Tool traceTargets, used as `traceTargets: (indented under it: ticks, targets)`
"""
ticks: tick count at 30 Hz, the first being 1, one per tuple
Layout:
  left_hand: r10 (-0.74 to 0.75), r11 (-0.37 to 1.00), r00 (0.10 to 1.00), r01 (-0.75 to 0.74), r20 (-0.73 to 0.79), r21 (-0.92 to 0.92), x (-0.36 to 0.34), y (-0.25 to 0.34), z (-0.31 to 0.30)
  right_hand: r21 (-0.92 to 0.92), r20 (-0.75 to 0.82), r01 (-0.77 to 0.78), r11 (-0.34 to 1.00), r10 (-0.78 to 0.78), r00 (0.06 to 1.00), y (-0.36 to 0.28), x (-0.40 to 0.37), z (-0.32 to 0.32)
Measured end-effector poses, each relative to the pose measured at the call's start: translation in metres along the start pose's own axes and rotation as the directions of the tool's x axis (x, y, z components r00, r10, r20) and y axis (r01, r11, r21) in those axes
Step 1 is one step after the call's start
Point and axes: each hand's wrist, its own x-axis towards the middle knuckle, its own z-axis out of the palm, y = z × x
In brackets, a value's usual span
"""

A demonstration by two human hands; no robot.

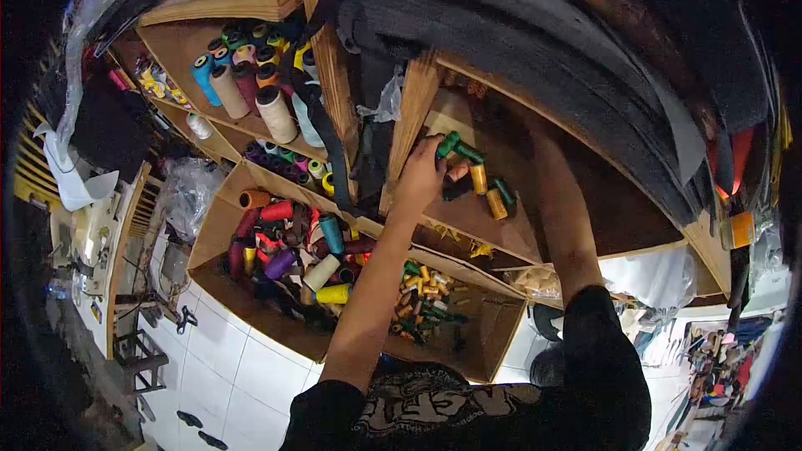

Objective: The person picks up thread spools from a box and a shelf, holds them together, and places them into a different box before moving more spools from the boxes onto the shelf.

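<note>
My left hand [424,165] reaches into a wooden shelf compartment, with its fingers curled round a green thread spool [449,144]. Another green spool touches that one. Beside them on the compartment's board lie a yellow spool [478,179], an orange-yellow spool [496,205] and a dark green spool [505,191]. A pale orange spool [457,171] lies close under my left fingers. My right forearm [568,217] extends up into the same compartment, farther right. Shadow and the shelf's upper edge hide my right hand, so its fingers cannot be made out.
Below the shelf, a cardboard box [251,330] holds large thread cones on the left and several small spools on the right. Upright cones [276,114] fill the upper-left shelf. Dark folded fabric [518,50] hangs over the top. A wooden stool [140,361] stands on the white tiled floor.
</note>
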Motion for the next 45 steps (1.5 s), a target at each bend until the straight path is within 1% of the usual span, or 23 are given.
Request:
traceTargets:
  ticks: [2,5,8,11,14,17,20,29,32,33,36,39,42,45]
  targets:
    - [0.006,1.0,1.0,-0.006,0.0,-0.008,0.0,-0.001,0.001,-0.003,-0.002,-0.002,1.0,0.002,1.0,-0.002,0.001,0.0]
    - [0.007,1.0,0.999,-0.007,-0.042,-0.003,0.0,-0.002,0.003,-0.006,0.001,-0.001,1.0,0.001,1.0,-0.001,0.0,0.001]
    - [0.004,1.0,0.999,-0.005,-0.041,-0.008,0.0,-0.003,0.003,-0.009,0.002,-0.001,1.0,0.001,1.0,0.0,-0.001,0.0]
    - [0.04,0.999,0.998,-0.04,-0.044,-0.007,0.001,0.0,0.0,-0.007,0.005,0.0,1.0,0.0,1.0,0.002,-0.001,-0.002]
    - [0.0,1.0,1.0,0.0,-0.026,-0.02,0.001,0.0,0.0,-0.008,0.004,0.005,1.0,-0.004,1.0,0.003,-0.003,-0.003]
    - [0.03,1.0,0.998,-0.03,-0.05,-0.006,0.0,0.0,0.0,-0.007,0.004,0.007,1.0,-0.006,1.0,0.004,-0.001,-0.003]
    - [0.014,0.999,1.0,-0.015,-0.012,-0.044,-0.001,0.001,-0.001,-0.008,0.008,0.008,1.0,-0.008,1.0,0.006,-0.001,-0.003]
    - [0.006,0.999,1.0,-0.007,-0.016,-0.047,0.0,0.001,0.0,-0.015,0.01,0.016,1.0,-0.016,1.0,0.002,0.001,-0.001]
    - [-0.013,1.0,1.0,0.013,0.009,-0.021,-0.001,0.004,-0.002,-0.014,0.009,0.021,1.0,-0.021,1.0,-0.002,0.003,0.002]
    - [0.017,0.999,1.0,-0.016,0.012,-0.028,0.0,0.003,-0.003,-0.014,0.011,0.022,1.0,-0.022,1.0,-0.004,0.005,0.003]
    - [-0.009,1.0,1.0,0.01,0.026,-0.027,0.001,0.0,-0.001,-0.014,0.008,0.025,1.0,-0.025,1.0,-0.008,0.008,0.006]
    - [0.008,1.0,1.0,-0.009,0.026,0.022,0.0,-0.002,0.0,-0.015,0.005,0.028,0.999,-0.028,1.0,-0.009,0.011,0.008]
    - [0.02,1.0,1.0,-0.02,0.017,0.003,-0.001,0.0,-0.002,-0.02,0.006,0.038,0.999,-0.038,0.999,-0.01,0.011,0.01]
    - [-0.026,0.999,0.999,0.025,0.031,0.031,0.0,0.003,-0.002,-0.018,0.007,0.043,0.999,-0.043,0.999,-0.007,0.008,0.009]
